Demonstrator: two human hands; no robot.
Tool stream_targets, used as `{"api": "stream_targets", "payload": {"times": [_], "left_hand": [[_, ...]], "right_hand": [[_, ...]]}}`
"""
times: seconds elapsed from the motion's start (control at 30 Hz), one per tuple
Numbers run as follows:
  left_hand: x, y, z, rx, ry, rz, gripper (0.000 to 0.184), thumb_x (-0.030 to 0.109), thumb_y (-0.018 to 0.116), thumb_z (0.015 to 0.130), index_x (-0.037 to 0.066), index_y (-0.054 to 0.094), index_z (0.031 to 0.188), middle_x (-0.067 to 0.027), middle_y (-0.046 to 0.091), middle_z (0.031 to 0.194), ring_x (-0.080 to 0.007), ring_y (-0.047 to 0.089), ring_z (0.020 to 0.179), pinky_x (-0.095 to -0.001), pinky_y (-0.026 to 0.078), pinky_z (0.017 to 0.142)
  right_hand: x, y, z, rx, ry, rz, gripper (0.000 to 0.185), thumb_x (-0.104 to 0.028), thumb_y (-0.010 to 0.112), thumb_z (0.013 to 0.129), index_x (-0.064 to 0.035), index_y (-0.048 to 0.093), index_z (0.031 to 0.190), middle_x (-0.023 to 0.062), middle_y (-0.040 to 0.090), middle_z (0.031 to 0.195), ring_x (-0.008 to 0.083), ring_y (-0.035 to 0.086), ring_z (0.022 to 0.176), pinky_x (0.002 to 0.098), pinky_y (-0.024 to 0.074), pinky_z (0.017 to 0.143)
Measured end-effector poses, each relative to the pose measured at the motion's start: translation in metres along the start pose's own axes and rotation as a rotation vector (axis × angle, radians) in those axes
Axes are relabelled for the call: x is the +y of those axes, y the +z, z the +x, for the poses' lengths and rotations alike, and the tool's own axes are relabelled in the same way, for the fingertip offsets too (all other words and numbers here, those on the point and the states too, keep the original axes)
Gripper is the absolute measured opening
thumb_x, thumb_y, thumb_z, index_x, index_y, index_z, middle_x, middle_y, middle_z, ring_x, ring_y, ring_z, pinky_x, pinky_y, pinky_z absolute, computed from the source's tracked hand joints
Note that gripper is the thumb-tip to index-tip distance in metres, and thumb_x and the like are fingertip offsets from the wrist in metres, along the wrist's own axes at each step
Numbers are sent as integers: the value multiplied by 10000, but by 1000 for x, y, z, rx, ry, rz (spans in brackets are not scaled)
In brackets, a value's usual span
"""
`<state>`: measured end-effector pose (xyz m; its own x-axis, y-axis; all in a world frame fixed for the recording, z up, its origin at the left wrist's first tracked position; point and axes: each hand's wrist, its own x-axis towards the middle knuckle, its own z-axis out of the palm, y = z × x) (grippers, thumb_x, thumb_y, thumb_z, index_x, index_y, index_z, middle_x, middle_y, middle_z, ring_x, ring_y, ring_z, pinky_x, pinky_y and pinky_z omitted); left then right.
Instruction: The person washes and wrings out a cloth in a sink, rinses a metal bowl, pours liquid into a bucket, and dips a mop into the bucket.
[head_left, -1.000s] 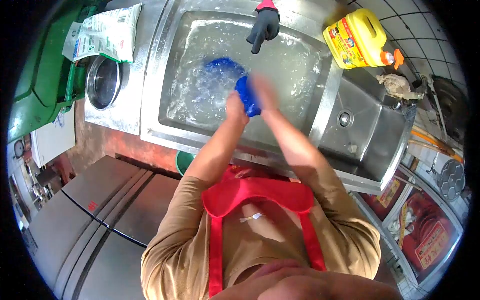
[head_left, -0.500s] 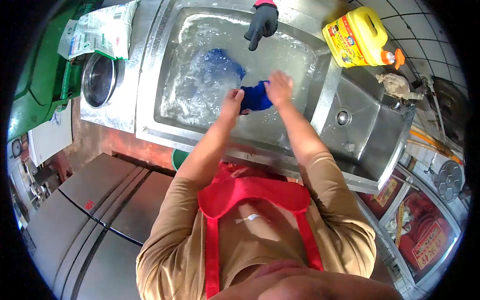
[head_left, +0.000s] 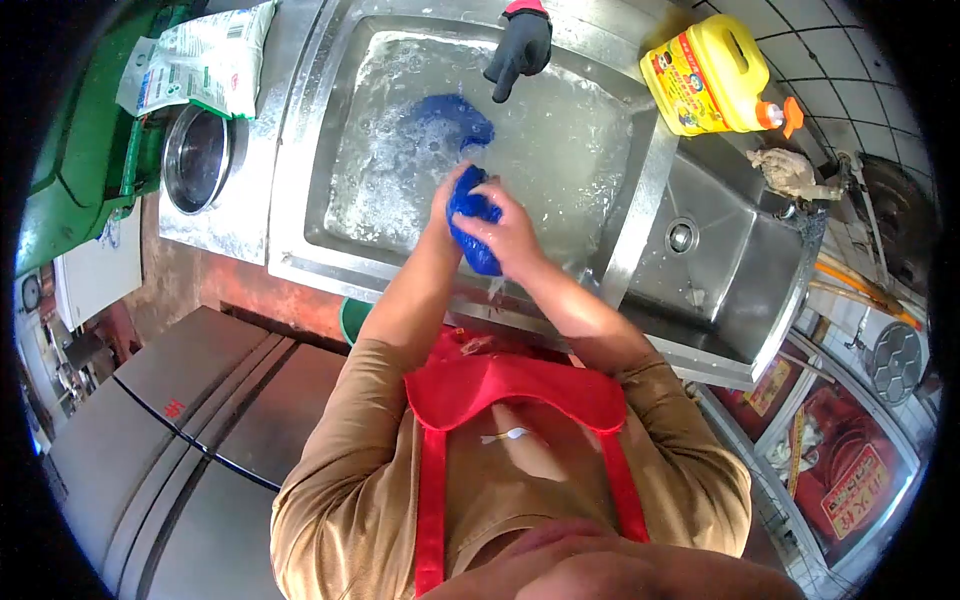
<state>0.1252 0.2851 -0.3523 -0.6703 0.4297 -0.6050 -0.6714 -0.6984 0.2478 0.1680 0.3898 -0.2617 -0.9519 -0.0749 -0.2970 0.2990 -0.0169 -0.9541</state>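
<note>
A wet, bunched blue cloth (head_left: 478,252) is squeezed between my two hands above the near side of the water-filled sink basin (head_left: 340,120). My left hand (head_left: 443,206) wraps its left side, partly hidden behind the cloth. My right hand (head_left: 508,228) presses in from the right, its fingers curled over the cloth. Water drips beneath it. Beyond my hands, another blue cloth (head_left: 452,112) lies partly submerged among suds. A dark grey glove (head_left: 522,52) with a pink cuff hangs over the basin's far edge.
A yellow jug (head_left: 705,75) with an orange cap stands right of the basin, near a smaller sink (head_left: 720,250) with a drain. On the left are a white plastic bag (head_left: 205,65), a round metal bowl (head_left: 196,160) and a green bin (head_left: 80,150).
Both hands have drawn nearer to me and left with the blue cloth. It was spread between them over the water and is now bunched up in their grip.
</note>
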Motion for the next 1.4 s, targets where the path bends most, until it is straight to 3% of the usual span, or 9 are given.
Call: {"api": "stream_targets", "payload": {"times": [0.17, 0.27, 0.47, 0.63, 0.8, 1.0, 1.07, 1.27, 1.4], "left_hand": [[-24, 1, 4, -238, 664, 1316, 174, 205, 460, 872, 97, 536, 986, -49, 574, 862, -177, 563, 818, -309, 459, 735], [-13, 75, -34, 394, 120, 155, 224, 193, 526, 847, 82, 534, 1042, -75, 579, 933, -201, 560, 831, -335, 470, 740], [4, 25, -32, 452, 283, 472, 489, 249, 549, 848, 150, 340, 1279, -98, 485, 1147, -240, 487, 1053, -426, 471, 735], [4, 32, -40, 548, -27, 388, 594, 354, 526, 857, 177, 244, 1349, -111, 318, 1370, -300, 363, 1208, -554, 394, 881], [8, 17, -12, 124, -98, -147, 438, 444, 424, 877, 50, 545, 1026, -150, 602, 938, -299, 599, 831, -437, 490, 780], [-16, -17, 0, -202, 100, -251, 272, 300, 399, 894, 78, 555, 920, -111, 600, 819, -248, 596, 727, -361, 503, 690], [-25, -29, 15, 65, 411, 283, 237, 225, 423, 885, 51, 557, 975, -103, 603, 884, -213, 595, 791, -353, 497, 705], [-1, 23, -12, 576, 260, 489, 254, 252, 513, 868, 59, 529, 1033, -68, 575, 847, -160, 544, 715, -321, 464, 606], [20, 3, -30, 599, 298, 649, 476, 337, 535, 857, 136, 361, 1252, -125, 383, 1269, -257, 372, 1165, -473, 431, 783]], "right_hand": [[3, -5, 33, 246, -432, -560, 295, -336, 651, 739, -52, 573, 731, 142, 590, 763, 344, 568, 685, 401, 459, 596], [39, -40, 74, 315, -343, -1080, 337, -409, 525, 821, -99, 566, 695, 101, 570, 778, 314, 571, 664, 418, 462, 570], [81, -93, 83, 318, -211, -1309, 347, -345, 560, 802, -82, 562, 1029, 125, 541, 1119, 295, 472, 1079, 468, 354, 903], [101, -73, 81, -22, 502, 229, 537, -3, 628, 721, -31, 404, 1209, 123, 548, 1068, 222, 582, 886, 372, 501, 749], [11, -7, 24, 25, 305, 533, 456, -132, 653, 778, -36, 440, 1169, 83, 570, 998, 178, 558, 899, 315, 468, 782], [3, 10, 19, 270, -233, -527, 387, -361, 635, 769, 4, 567, 881, 184, 607, 804, 315, 602, 728, 389, 470, 651], [18, -5, 40, 344, -436, -764, 315, -357, 588, 793, -47, 539, 763, 153, 565, 701, 345, 569, 647, 441, 451, 559], [65, -81, 70, 49, -228, -1487, 290, -315, 539, 802, -85, 561, 977, 137, 529, 1020, 286, 503, 985, 388, 412, 831], [87, -95, 72, 266, 156, -1134, 396, -229, 564, 789, -81, 491, 1148, 156, 492, 1143, 307, 452, 1087, 418, 334, 954]]}}
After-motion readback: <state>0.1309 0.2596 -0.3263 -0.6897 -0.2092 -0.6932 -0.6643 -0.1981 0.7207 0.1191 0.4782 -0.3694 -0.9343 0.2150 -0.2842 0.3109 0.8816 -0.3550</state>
